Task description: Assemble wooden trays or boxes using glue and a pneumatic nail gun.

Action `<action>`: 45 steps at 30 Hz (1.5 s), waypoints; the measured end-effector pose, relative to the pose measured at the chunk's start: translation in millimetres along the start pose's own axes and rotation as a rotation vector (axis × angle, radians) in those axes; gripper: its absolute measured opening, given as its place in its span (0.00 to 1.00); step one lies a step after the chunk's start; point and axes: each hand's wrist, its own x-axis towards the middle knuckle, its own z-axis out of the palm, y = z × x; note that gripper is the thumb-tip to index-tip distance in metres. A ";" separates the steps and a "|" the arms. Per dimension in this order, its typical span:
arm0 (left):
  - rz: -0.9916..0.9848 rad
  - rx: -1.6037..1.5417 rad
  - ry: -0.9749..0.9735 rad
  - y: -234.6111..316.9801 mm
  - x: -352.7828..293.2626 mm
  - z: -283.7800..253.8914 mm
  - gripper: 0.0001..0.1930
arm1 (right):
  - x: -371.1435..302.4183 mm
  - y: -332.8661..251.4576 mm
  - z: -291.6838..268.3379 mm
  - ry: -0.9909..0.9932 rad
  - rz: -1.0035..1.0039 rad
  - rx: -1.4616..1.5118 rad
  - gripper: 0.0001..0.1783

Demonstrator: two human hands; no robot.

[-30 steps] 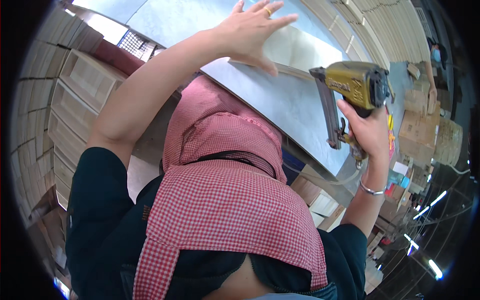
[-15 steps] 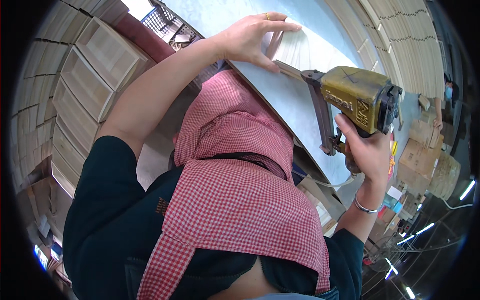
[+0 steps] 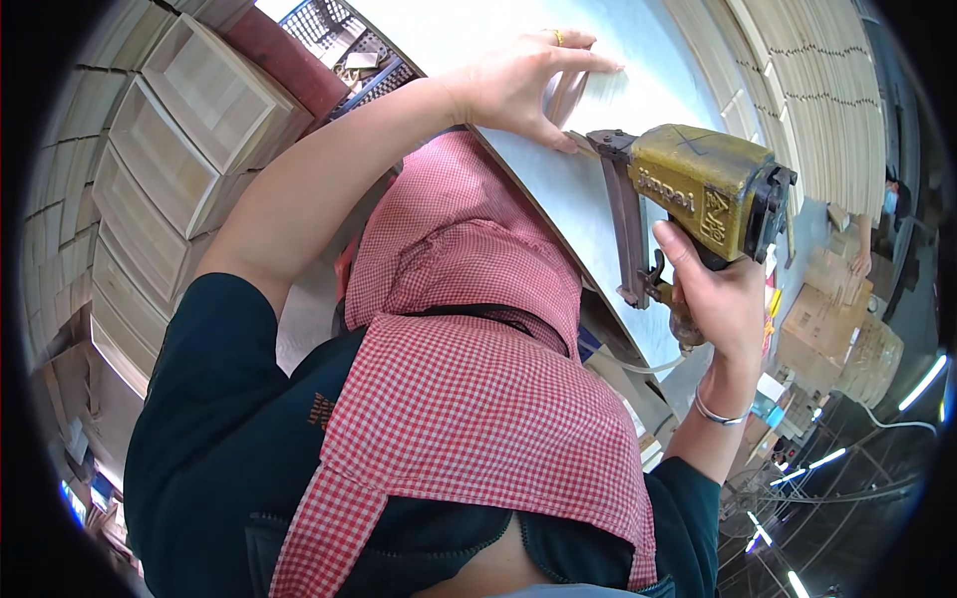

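Note:
My right hand is wrapped round the handle of a yellow-and-black pneumatic nail gun, its thumb lying along the side. The nose of the gun meets the edge of a pale wooden piece on the worktable. Glare washes out much of that piece, so its full shape is unclear. On its near end my left hand grips it, thumb low by the gun's nose and fingers reaching over the top.
Stacked wooden drawer-like boxes rise at the left, near a dark plastic basket of small items. Piled wooden boards stand at the right. An air hose trails from the gun; a co-worker's arm shows at far right.
Both hands, the wooden piece and the gun appear slightly shifted in the picture, as does the background. The gun's nose stays at the wood's edge, and both grips hold.

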 end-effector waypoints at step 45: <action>-0.238 0.340 -0.113 15.3 -8.0 -1.0 0.68 | 10.9 15.7 -49.3 0.177 -0.076 -0.100 0.19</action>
